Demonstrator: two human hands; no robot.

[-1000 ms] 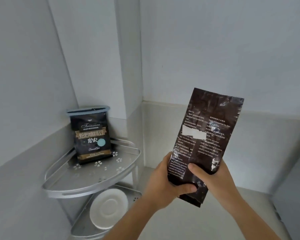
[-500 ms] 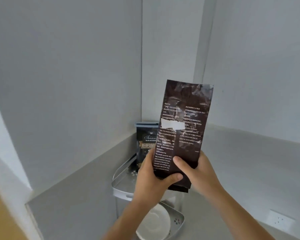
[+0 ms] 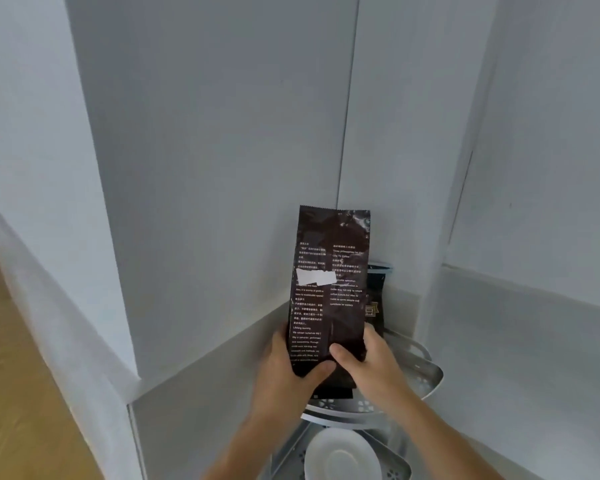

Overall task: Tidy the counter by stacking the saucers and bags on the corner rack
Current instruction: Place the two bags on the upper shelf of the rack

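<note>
Head view shows the left hand [image 3: 291,362] and right hand [image 3: 368,358] both clamped on the dark bag [image 3: 329,289], upright above the rack's top shelf [image 3: 426,375]. Best lower it straight below the fingers, just beside the other bag [image 3: 374,299] behind the right fingertips, then let go.

The tall bag [image 3: 329,289] stands upright over the upper shelf [image 3: 426,379] of the corner rack, left hand [image 3: 288,372] and right hand [image 3: 371,362] at its base; a second bag [image 3: 376,299] stands behind it; a saucer [image 3: 340,457] lies on the lower shelf [image 3: 395,464] beneath.
</note>
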